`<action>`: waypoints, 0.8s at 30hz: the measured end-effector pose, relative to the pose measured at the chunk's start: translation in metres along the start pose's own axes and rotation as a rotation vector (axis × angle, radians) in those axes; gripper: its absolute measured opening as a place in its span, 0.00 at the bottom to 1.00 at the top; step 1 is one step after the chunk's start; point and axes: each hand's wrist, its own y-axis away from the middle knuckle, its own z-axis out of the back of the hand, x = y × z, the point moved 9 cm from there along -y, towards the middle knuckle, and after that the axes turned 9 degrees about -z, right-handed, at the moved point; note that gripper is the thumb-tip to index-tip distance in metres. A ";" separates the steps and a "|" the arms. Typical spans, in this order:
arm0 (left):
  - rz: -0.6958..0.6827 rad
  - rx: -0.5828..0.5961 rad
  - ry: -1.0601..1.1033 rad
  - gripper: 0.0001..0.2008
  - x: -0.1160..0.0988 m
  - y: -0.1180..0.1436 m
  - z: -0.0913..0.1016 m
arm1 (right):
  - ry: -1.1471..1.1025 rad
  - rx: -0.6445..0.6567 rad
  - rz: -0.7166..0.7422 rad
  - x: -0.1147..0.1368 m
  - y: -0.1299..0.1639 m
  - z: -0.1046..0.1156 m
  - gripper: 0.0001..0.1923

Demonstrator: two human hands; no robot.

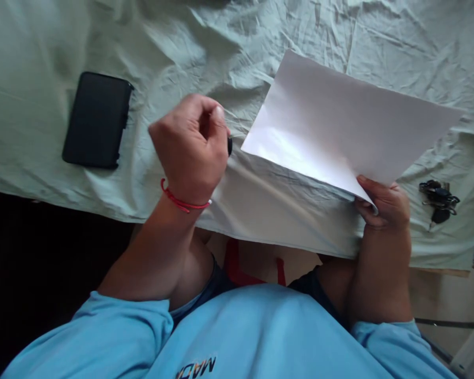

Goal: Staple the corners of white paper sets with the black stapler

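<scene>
In the head view, a blank white sheet of paper (339, 116) is pinched along its near edge by my right hand (385, 202), thumb on top and fingers below. The sheet slants over the cloth, its near edge slightly curled at my grip. My left hand (193, 142), with a red string around the wrist, is held left of the paper and apart from it. Its fingers are closed into a fist. A small black end (229, 146) of something pokes out beside that fist; the remainder is hidden, so I cannot tell what it is.
A pale green, wrinkled cloth (174, 42) covers the table. At the left lies a black tablet-like device in a case (97, 121). A bunch of keys (439, 200) rests by the right edge. The table's front edge runs just before my lap.
</scene>
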 end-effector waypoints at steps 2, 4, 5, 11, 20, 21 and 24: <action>-0.016 -0.090 -0.145 0.18 -0.006 -0.005 0.019 | -0.011 0.010 0.007 -0.001 0.000 -0.004 0.28; 0.010 0.014 -0.140 0.19 -0.008 -0.013 0.015 | -0.019 0.012 0.013 -0.001 0.001 -0.006 0.27; 0.025 0.086 -0.112 0.19 -0.009 -0.017 0.008 | -0.020 0.011 0.016 -0.002 0.001 -0.006 0.28; 0.063 0.191 -0.057 0.22 -0.007 -0.027 -0.003 | -0.006 0.018 0.013 -0.006 0.002 -0.008 0.30; -0.065 -0.106 -0.307 0.06 0.018 -0.027 0.024 | -0.006 0.014 -0.001 -0.007 0.007 -0.020 0.30; -0.076 -0.100 -0.328 0.06 0.018 -0.027 0.022 | 0.001 0.013 -0.006 -0.007 0.008 -0.021 0.29; -0.112 -0.073 -0.356 0.07 0.015 -0.028 0.016 | 0.016 0.012 -0.008 -0.004 0.010 -0.022 0.26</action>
